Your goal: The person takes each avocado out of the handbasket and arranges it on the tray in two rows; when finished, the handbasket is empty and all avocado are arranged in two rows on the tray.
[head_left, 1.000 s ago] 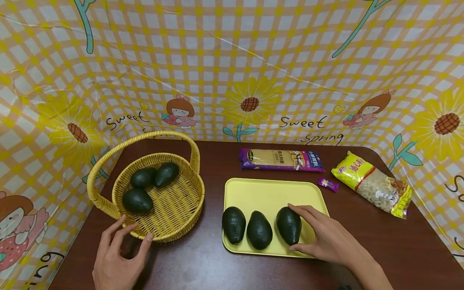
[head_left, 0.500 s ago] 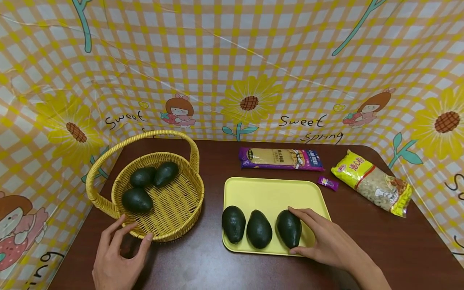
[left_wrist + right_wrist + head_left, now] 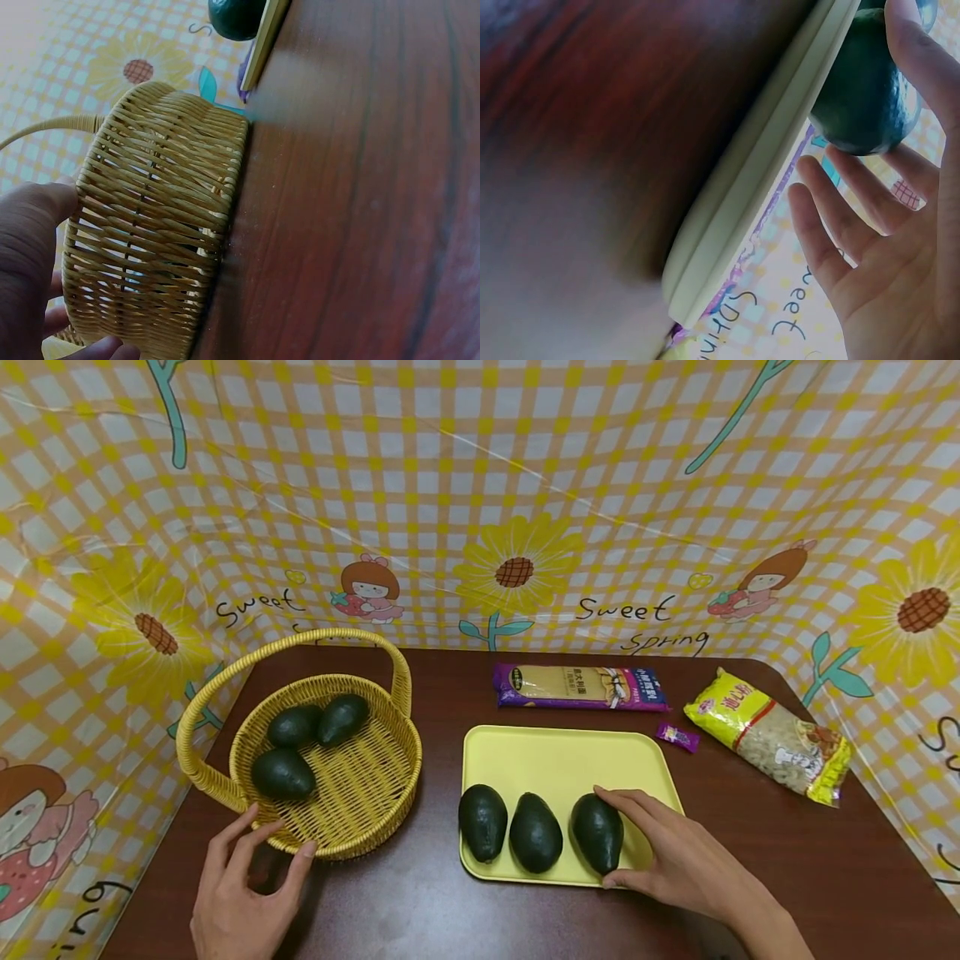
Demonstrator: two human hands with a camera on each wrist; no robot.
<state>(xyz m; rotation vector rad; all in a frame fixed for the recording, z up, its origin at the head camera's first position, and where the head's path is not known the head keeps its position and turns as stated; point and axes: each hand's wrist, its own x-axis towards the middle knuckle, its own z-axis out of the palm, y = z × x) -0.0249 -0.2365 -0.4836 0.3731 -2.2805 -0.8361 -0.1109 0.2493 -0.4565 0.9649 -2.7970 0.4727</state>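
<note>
My right hand (image 3: 667,852) pinches a dark green avocado (image 3: 597,833) endwise, forefinger at its far end and thumb at its near end. It is the rightmost of 3 avocados along the near side of a yellow tray (image 3: 555,747); beside it lie a middle avocado (image 3: 536,833) and a left avocado (image 3: 483,823). In the right wrist view, the remaining fingers (image 3: 847,202) spread loosely below the avocado (image 3: 866,97). My left hand (image 3: 251,893) rests its relaxed fingertips along the near rim of a yellow wicker basket (image 3: 367,785), which holds 3 more avocados (image 3: 283,774).
Behind the tray lies a purple pasta packet (image 3: 577,687). A small purple sachet (image 3: 678,737) is near the tray's far right corner, and a yellow bag of pasta (image 3: 768,737) lies at the right. The basket's tall handle (image 3: 292,643) arches over its far side. A checked cloth (image 3: 450,485) hangs behind the table.
Hardly anything moves. My right thumb and forefinger stay at the ends of the rightmost avocado, my left hand stays at the basket rim, and the view shifts very slightly.
</note>
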